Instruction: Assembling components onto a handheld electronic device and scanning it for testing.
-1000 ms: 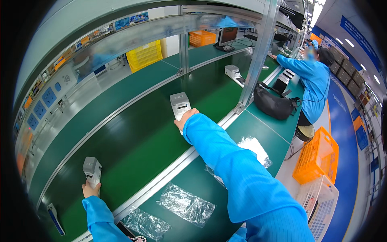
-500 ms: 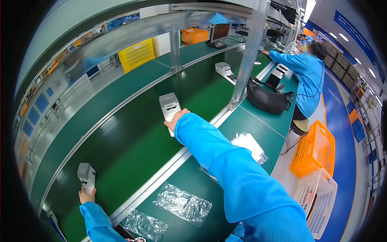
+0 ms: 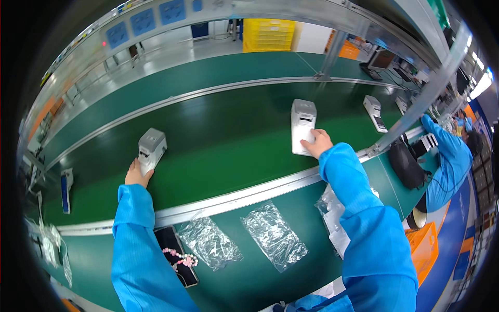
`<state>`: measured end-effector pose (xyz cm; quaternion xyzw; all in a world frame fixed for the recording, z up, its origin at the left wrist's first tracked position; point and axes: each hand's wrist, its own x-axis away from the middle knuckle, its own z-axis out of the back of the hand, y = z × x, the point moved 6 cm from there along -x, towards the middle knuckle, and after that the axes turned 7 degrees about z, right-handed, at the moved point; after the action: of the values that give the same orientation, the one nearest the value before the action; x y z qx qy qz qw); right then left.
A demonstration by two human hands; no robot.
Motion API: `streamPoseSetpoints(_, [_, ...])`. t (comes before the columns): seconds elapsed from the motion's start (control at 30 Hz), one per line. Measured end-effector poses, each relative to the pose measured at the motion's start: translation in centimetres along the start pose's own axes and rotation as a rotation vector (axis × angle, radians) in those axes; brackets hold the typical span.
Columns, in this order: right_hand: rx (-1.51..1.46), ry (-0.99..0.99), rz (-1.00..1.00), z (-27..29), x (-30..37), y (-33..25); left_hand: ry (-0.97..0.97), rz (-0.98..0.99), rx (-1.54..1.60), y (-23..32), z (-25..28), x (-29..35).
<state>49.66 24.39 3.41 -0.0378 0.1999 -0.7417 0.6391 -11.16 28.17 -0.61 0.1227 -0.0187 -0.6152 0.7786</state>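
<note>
My left hand (image 3: 138,173) is closed round the lower end of a white handheld terminal (image 3: 152,148) with a grey head, on the green belt. Farther right, a second such terminal (image 3: 302,126) lies on the belt. The curled fingers of my right hand (image 3: 318,144) hold its lower right edge. Both forearms, in blue sleeves, reach over the metal rail (image 3: 244,198). Two clear plastic bags (image 3: 275,236) lie on the near bench between my arms. Beside my left sleeve is a dark phone (image 3: 169,242) with a beaded strap (image 3: 179,258).
Another terminal with a dark screen (image 3: 375,113) sits farther right on the belt; a blue-faced device (image 3: 66,191) is at far left. A metal post (image 3: 426,86) rises at right, near a black bag (image 3: 407,164) and a co-worker (image 3: 448,161). White packets (image 3: 332,218) lie by my right arm.
My view has swung left, so the scene appears shifted right. My right hand has slid toward the terminal's lower right edge. The left hand keeps hold of its terminal.
</note>
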Motion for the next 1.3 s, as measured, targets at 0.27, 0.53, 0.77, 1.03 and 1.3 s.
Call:
streamPoseSetpoints(0.27, [0.130, -0.214, 0.343, -5.6, 0.8, -2.8, -0.015, 0.033, 0.070, -3.7, -1.0, -0.3])
streamPoseSetpoints(0.53, [0.205, -0.226, 0.321, -7.0, -1.7, 2.5, -0.100, 0.142, 0.067, -0.7, 0.2, 0.5])
streamPoseSetpoints(0.77, [0.357, -0.242, 0.365, -9.1, -4.9, 6.0, -0.019, 0.159, 0.109, -1.0, -0.6, 0.5])
streamPoseSetpoints(1.03, [0.222, -0.338, 0.342, -11.1, -8.1, -7.5, 0.054, 0.221, 0.186, -3.4, 0.7, 1.8])
streamPoseSetpoints(1.3, [0.025, -0.132, 0.423, -11.2, -14.3, -15.1, 0.228, 0.273, 0.313, -1.5, 1.8, -0.7])
